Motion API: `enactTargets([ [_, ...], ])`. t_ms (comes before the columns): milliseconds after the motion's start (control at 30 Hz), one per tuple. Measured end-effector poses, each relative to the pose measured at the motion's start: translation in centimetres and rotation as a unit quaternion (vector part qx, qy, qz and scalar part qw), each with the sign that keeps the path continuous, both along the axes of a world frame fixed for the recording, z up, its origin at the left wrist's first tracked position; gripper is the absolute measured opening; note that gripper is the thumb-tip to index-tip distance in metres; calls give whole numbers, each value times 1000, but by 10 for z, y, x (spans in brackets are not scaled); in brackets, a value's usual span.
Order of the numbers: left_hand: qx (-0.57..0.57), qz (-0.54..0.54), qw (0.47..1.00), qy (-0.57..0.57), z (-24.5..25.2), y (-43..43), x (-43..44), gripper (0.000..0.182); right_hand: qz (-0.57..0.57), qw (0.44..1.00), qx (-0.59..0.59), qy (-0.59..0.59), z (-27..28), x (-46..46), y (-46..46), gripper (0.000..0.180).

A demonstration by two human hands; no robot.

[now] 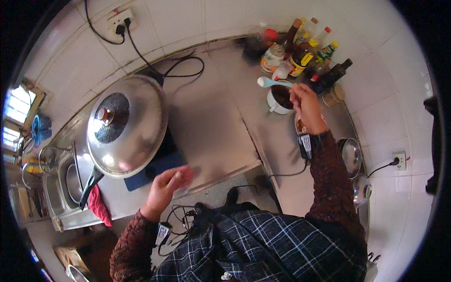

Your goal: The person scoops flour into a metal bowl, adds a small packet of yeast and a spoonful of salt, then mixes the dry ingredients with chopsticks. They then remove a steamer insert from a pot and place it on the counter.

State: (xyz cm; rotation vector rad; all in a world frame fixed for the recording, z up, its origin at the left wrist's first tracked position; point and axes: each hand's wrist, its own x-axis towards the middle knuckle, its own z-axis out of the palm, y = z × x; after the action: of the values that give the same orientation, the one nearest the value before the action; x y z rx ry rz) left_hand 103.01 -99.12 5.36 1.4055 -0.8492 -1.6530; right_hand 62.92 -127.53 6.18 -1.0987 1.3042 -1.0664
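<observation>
My right hand (306,104) grips the handle of a small light-blue spoon (278,83). White stuff sits in the spoon's bowl, which is held just above the rim of a white cup (276,103) with dark contents. Part of a bowl or plate with food (300,124) shows beneath my right wrist. Over the counter's front edge, my left hand (171,185) has its fingers curled; whether something is in them is unclear, as the fingertips are blurred. To its upper left, a wok (92,185) with a domed steel lid (148,105) stands on a dark induction cooker (155,172).
Several sauce bottles (304,58) and jars (273,56) crowd the back right corner. Metal bowls or lids (351,158) lean along the right wall. A steel sink (60,190) and a red cloth (97,206) are at left. A black cord (141,53) runs to a wall socket (121,21).
</observation>
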Motion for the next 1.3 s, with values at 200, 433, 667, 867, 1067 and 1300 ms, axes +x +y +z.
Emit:
enactTargets([
  [200,30,87,955,283,-5,-43,-39,47,146,987,59,12,15,59,81,26],
  [433,34,91,901,422,-21,-58,-63,51,224,974,10,31,21,96,132,23],
  [667,46,117,901,415,-17,-57,-68,47,288,876,-296,250,28,103,153,10],
  [867,36,124,896,425,-16,-57,-71,44,294,782,-492,244,28,100,148,7],
  [1067,52,145,880,448,-24,-58,-71,43,186,934,-266,147,18,83,135,10],
  [1300,50,159,919,357,-15,-48,-62,44,-55,992,-112,-6,-11,23,39,23],
])
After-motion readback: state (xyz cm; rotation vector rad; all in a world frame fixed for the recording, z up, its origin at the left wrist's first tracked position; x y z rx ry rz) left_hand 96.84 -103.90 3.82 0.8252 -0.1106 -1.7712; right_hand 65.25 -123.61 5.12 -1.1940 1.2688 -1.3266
